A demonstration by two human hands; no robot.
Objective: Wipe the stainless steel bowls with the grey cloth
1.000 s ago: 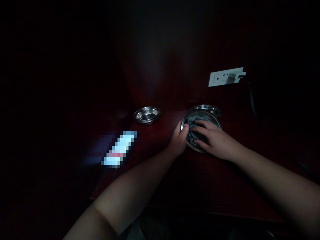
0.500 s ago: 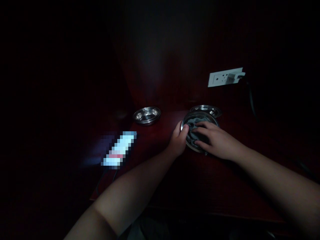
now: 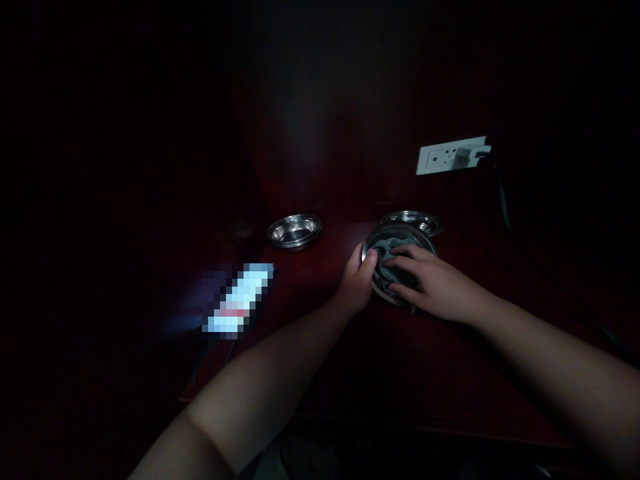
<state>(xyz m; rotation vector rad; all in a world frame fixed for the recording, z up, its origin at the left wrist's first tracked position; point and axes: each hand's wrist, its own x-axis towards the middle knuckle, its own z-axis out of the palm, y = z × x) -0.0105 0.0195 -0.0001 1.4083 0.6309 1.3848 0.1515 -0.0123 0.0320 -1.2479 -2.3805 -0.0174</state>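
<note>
Across the dark table (image 3: 320, 273), the left hand (image 3: 356, 283) pinched a bowl's (image 3: 395, 231) left rim; hard pressing by the right hand's (image 3: 440, 287) spread fingers on cloth-like material (image 3: 393, 273) risked slippage.

Tabletop (image 3: 320, 273), one: dark red, its near edge visible. Shallow round metal dishes (image 3: 294, 247), apparently stacked: shiny, set on the tabletop, left of centre. Metal plate (image 3: 434, 222), one: round, wide-rimmed, partly hidden, toward the back right. Lit rectangular screen (image 3: 240, 300), one: pixelated, contents unreadable, at left. Thin cord (image 3: 197, 370), one: below the screen. Wall socket panel (image 3: 435, 160), one: white, on the dark red wall (image 3: 325, 167). Plug (image 3: 467, 157), one: pale, seated in the panel. Dark cable (image 3: 502, 197), one: hanging beside the panel.
</note>
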